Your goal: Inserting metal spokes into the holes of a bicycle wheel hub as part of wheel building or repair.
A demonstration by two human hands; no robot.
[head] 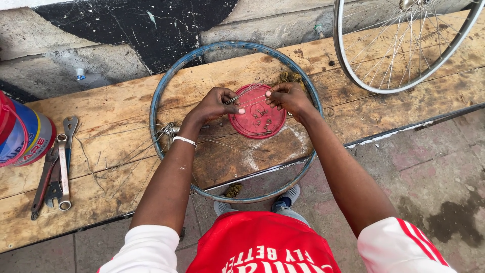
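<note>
My left hand (216,105) and right hand (288,97) are both pinched on a thin bundle of spokes (246,95), which spans the short gap between them. The left fingertips grip one end, the right fingertips the other, and the bundle hangs just above the upper edge of a red lid (256,119).

That lid lies directly beneath my hands on the wooden table (353,116), with small metal nipples (260,122) scattered inside it. Around both hands and the lid runs a bare blue rim (160,86), lying flat, its near arc hanging over the table edge toward my body.

Just below my left wrist, which wears a white bracelet (184,141), a hub (171,129) sits beside the rim with loose spokes fanning out further left. Well to the left of my left hand lie several wrenches (55,174), and beyond them a blue and red can (22,134). Beyond my right hand, up and to the right, rests a silver spoked wheel (404,50).
</note>
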